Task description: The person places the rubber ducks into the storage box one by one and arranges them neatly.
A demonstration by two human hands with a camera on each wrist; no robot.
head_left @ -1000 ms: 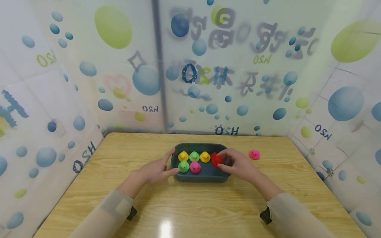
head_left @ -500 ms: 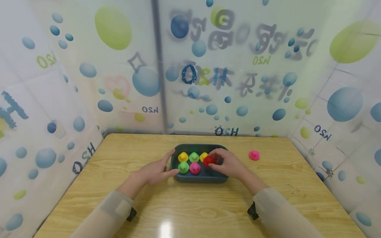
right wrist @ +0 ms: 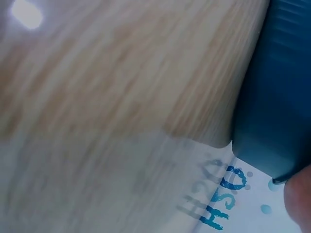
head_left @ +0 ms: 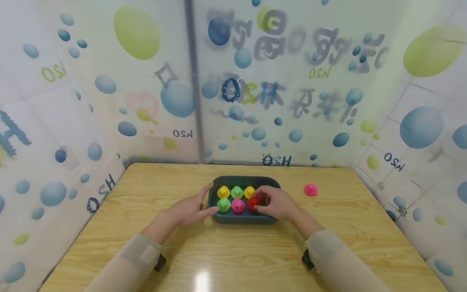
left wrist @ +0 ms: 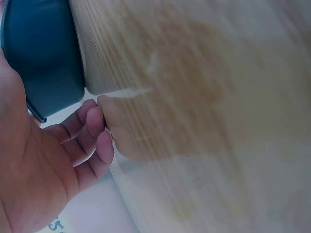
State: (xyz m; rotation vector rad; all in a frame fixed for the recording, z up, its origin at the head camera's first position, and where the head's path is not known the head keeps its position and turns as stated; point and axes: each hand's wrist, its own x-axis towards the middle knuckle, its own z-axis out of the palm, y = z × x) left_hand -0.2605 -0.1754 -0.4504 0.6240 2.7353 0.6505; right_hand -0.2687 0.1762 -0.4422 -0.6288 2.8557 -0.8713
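My right hand [head_left: 278, 202] reaches over the right end of a dark blue-green tray [head_left: 244, 220]. Its thumb and fingers pinch a red rubber duck [head_left: 252, 203] low in the tray, beside a pink duck [head_left: 238, 205] in the near row; more red shows between the fingers. At the tray's left end, my left hand [head_left: 187, 209] holds it, index finger at the far corner and thumb at the near corner by a green duck [head_left: 223, 205]. The left wrist view shows the tray wall [left wrist: 43, 58] with the other fingers [left wrist: 80, 143] bent loosely beside it.
The far row in the tray has a yellow duck [head_left: 223, 192], a second green duck [head_left: 236, 192] and another yellow duck [head_left: 249, 192]. Another pink duck [head_left: 311, 189] sits on the wooden table [head_left: 233, 251] right of the tray. Patterned curtains [head_left: 153, 142] surround the table.
My right hand has moved left with the red duck, then nearer to me, from the tray's right end to beside the near row's pink duck. The left hand stays at the tray.
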